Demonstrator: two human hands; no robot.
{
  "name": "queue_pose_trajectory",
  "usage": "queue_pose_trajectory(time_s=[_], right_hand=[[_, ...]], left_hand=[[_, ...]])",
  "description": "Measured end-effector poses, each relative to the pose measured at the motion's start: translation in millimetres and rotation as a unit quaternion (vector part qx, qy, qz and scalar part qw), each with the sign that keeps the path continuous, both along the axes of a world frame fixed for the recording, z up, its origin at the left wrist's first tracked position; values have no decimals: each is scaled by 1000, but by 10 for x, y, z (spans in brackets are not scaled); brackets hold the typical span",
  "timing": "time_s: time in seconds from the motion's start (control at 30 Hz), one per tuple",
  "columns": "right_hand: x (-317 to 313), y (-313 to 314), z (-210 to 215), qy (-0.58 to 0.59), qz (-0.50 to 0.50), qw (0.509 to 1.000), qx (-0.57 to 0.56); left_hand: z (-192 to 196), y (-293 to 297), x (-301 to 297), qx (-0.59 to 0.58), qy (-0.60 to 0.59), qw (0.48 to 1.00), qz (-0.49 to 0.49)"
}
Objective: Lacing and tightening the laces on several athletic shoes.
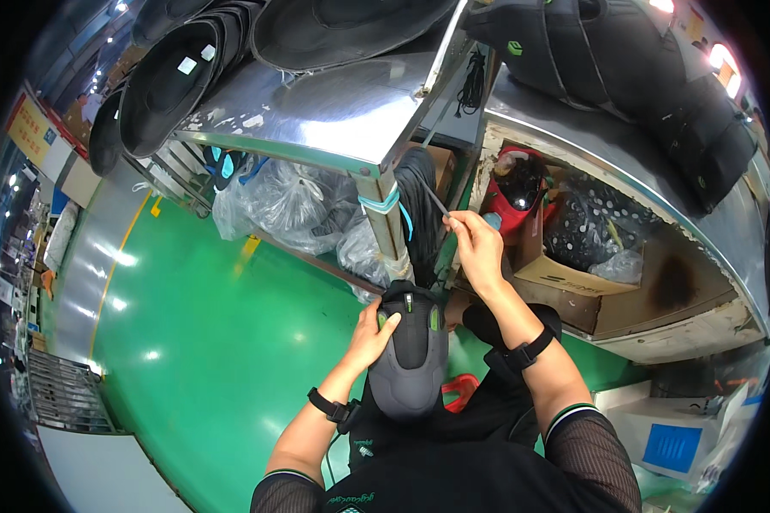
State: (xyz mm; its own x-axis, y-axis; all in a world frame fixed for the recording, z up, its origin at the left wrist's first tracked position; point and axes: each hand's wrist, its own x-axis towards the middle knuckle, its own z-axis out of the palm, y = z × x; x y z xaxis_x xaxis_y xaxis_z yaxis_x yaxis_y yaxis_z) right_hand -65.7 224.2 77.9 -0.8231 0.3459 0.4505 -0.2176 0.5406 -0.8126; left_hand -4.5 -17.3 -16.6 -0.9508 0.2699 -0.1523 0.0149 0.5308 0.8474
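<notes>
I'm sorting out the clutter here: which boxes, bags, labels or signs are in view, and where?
Cardboard box: brown, open, under the right steel bench.
Clear plastic bags: bulging, under the left steel table.
White box with blue label: on the floor, lower right.
Wall sign: orange-yellow rectangle, far left.
White stickers: small squares on a black curved part, upper left.

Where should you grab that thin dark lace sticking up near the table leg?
Probably at its free top end. The lace stands up slanting from the bundle hanging by the table leg, and the right hand pinches it from the right, where nothing blocks it. The left hand holds the grey shoe below.
</notes>
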Motion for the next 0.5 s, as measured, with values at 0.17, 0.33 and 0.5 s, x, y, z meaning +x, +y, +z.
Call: queue_pose_trajectory(time_s=[0.17,0.33,0.5], right_hand=[[399,82,323,44,101,991,-75],[1688,-291,444,-105,604,786,79],[1879,644,69,-380,364,685,-504]], left_hand=[[600,132,125,-137,206,969,-4],[1783,191,202,595,-324,720,-153],[1969,-1123,130,772,-58,627,93]])
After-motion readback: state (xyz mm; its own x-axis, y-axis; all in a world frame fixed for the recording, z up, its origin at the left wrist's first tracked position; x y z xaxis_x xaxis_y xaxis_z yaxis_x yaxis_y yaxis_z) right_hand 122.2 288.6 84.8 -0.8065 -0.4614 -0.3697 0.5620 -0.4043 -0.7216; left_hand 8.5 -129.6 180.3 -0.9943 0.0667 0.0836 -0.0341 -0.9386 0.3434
